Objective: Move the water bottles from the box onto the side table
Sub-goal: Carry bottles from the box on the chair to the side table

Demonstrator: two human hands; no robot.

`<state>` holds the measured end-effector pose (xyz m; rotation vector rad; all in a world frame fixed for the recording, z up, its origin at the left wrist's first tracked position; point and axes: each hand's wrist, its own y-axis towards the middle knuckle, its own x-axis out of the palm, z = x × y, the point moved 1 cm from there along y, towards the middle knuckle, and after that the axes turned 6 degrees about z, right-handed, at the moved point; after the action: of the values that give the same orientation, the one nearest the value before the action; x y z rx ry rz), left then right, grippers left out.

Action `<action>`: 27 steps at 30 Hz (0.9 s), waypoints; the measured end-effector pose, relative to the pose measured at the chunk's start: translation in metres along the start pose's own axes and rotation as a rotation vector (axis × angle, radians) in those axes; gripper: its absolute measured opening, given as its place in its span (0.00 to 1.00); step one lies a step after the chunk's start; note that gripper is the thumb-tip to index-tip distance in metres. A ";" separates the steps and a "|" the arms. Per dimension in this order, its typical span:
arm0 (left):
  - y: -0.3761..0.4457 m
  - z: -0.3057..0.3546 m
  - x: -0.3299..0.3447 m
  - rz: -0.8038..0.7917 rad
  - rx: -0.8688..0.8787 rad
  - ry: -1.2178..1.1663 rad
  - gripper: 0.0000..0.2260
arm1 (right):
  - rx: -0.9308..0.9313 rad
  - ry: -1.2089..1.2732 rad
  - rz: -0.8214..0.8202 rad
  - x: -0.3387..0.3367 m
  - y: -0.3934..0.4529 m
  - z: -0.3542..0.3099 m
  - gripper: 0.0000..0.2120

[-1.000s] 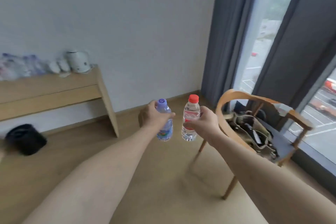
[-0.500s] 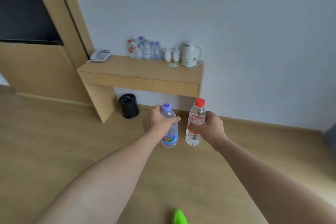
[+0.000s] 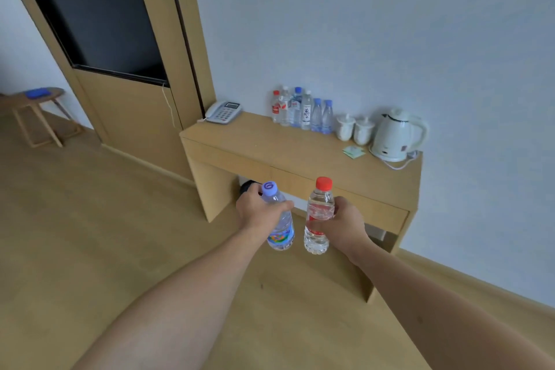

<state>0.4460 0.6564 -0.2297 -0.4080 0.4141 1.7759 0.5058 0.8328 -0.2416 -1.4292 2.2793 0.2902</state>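
Note:
My left hand (image 3: 258, 212) grips a clear water bottle with a purple cap (image 3: 280, 230), held upright in front of me. My right hand (image 3: 345, 227) grips a second clear bottle with a red cap and red label (image 3: 319, 213), also upright, close beside the first. Both bottles hang in the air just before the front edge of the wooden side table (image 3: 270, 144). Several more water bottles (image 3: 301, 111) stand in a cluster at the back of that table, against the wall. The box is out of view.
On the table are a phone (image 3: 223, 112) at the left, two white lidded cups (image 3: 354, 128), tea sachets (image 3: 353, 151) and a white kettle (image 3: 396, 135) at the right. A black bin (image 3: 247, 185) sits under the table. A small round table (image 3: 36, 99) stands far left.
The view has swung left from the window and chair to the side table, which is now much nearer. Both hands keep the same grip on their bottles.

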 end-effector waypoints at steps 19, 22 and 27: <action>0.387 0.004 0.122 -0.192 0.065 0.050 0.22 | 0.159 0.020 0.173 0.149 0.326 -0.061 0.22; 0.426 0.008 0.145 -0.223 0.072 0.059 0.23 | 0.205 0.024 0.182 0.159 0.363 -0.060 0.23; 0.492 0.004 0.185 -0.263 0.082 0.077 0.23 | 0.219 0.011 0.193 0.177 0.437 -0.059 0.22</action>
<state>-0.0753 0.7019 -0.2842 -0.4519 0.4641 1.4870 0.0343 0.8624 -0.2939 -1.1076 2.3777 0.0863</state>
